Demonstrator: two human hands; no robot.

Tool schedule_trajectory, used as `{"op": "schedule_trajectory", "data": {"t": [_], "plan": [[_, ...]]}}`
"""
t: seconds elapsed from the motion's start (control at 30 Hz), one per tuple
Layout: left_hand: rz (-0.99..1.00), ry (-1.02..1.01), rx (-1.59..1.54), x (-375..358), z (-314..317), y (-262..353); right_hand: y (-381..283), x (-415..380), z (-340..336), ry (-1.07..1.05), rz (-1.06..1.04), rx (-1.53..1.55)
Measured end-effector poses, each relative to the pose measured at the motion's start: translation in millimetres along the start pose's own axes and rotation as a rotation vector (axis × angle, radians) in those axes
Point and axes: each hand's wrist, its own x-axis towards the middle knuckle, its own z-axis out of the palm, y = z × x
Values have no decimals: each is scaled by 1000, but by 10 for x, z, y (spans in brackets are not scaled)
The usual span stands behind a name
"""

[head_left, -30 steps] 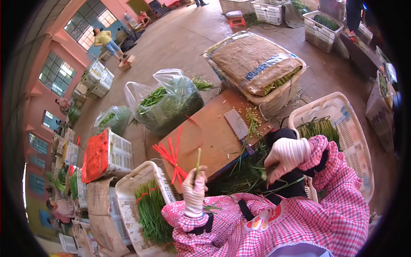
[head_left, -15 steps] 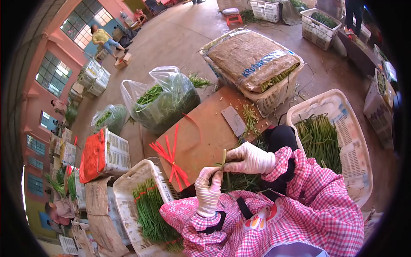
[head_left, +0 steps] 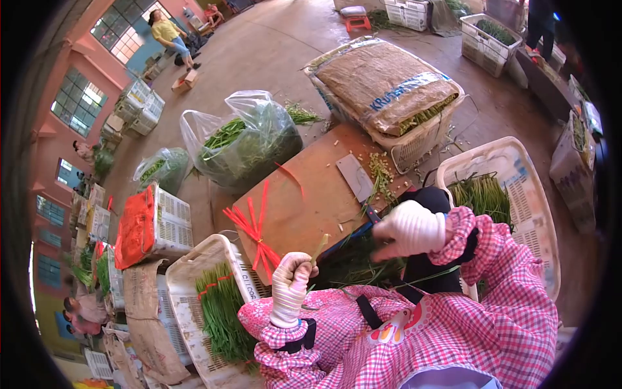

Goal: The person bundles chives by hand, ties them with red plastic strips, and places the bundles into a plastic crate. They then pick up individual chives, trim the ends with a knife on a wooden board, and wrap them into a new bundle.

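My left hand (head_left: 291, 285), in a pale striped glove, is closed on a short green stalk (head_left: 321, 246) that sticks up from its fingers. To the right, my gloved right hand (head_left: 413, 230) is apart from it and blurred; its fingers look spread, with nothing visible in them. Near those fingers is the dark handle of a cleaver (head_left: 354, 177), whose blade lies flat on a brown wooden board (head_left: 285, 194). Red ties (head_left: 254, 238) lie fanned out on the board's left corner. Loose greens (head_left: 346, 269) lie below my hands, partly hidden.
White crates of green stalks stand left (head_left: 243, 272) and right (head_left: 541, 214). Ahead is a sack-covered crate (head_left: 389, 84). Clear plastic bags of greens (head_left: 253, 152) sit beyond the board. A person in yellow (head_left: 167, 31) stands far left; others are in the background.
My right hand has let go of the stalk and moved right and slightly up. My left hand keeps the stalk and has shifted left. The distant person in yellow has straightened up.
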Motion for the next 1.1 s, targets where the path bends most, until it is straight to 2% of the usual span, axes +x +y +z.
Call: {"op": "schedule_trajectory", "data": {"t": [0.1,0.13,0.17,0.27,0.37,0.43,0.5,0.53,0.6,0.67,0.7,0.73,0.77,0.8,0.87,0.93,1.0,1.1], "plan": [[27,-88,27,53,218,-18,-52,186,102,236,-10,283],[112,-137,133,82,243,-65,-62,237,171,288,-31,373],[116,-144,125,92,286,-102,-76,267,223,302,-75,477],[137,-137,144,77,349,-199,-142,308,317,296,-36,603],[77,-30,122,63,315,-253,-105,277,233,374,-53,588],[70,259,77,131,226,-402,-120,226,8,295,57,702],[60,323,104,277,-34,-596,-57,234,-107,302,73,688],[28,359,101,360,-145,-659,17,277,-114,363,20,633],[-43,443,93,600,-405,-899,69,348,-289,389,80,491],[-17,560,221,880,-586,-1099,119,487,-438,508,144,493],[-10,570,212,1028,-672,-1209,78,559,-565,584,180,620],[-198,549,90,1168,-742,-1287,48,645,-669,657,218,747],[-386,523,-34,1288,-810,-1375,69,750,-694,792,121,832],[-510,576,-120,1424,-742,-1391,65,860,-750,871,55,979],[-720,492,-238,1586,-744,-1575,86,1130,-767,1029,-6,1076],[-826,436,-347,1719,-741,-1759,81,1424,-730,1041,-52,1147],[-855,503,-282,1867,-713,-1810,160,1801,-545,1093,-124,1108],[-983,417,-267,2003,-841,-1971,366,2393,42,1029,-38,1057]]}}
